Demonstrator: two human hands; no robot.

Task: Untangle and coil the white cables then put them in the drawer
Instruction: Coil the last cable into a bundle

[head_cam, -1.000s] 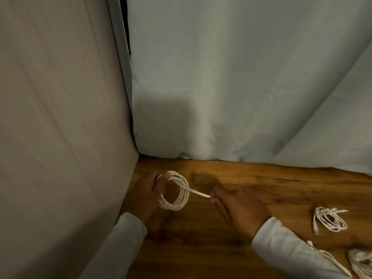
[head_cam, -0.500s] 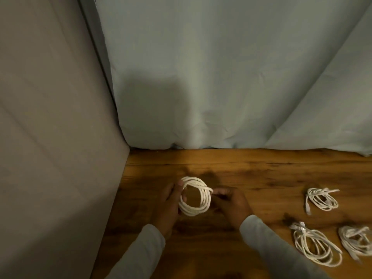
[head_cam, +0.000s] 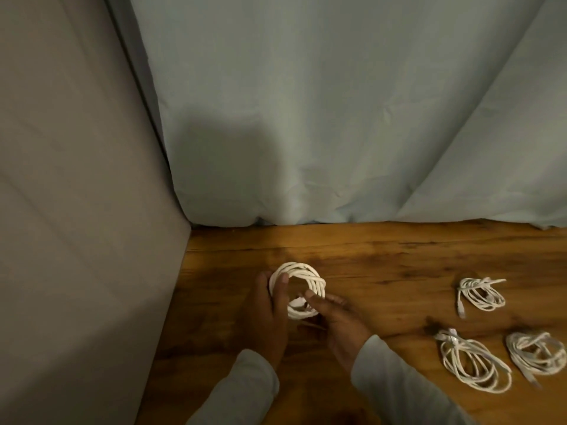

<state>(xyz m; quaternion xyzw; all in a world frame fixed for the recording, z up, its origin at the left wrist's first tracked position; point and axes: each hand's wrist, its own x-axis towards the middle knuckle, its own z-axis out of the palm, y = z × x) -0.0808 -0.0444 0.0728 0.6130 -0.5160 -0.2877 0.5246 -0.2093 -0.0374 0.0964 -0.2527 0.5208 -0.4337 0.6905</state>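
Already one white cable (head_cam: 297, 292) is wound into a tight ring, held just above the wooden table (head_cam: 383, 256) near its left corner — the left hand (head_cam: 266, 314) closed around its rim, the right hand (head_cam: 339, 320) pinching the near side, probably tucking the end. Three looser bundles (head_cam: 481, 294) (head_cam: 474, 363) (head_cam: 535, 352) lie well apart to the right, roughly coiled. No drawer shows — stowing remains.
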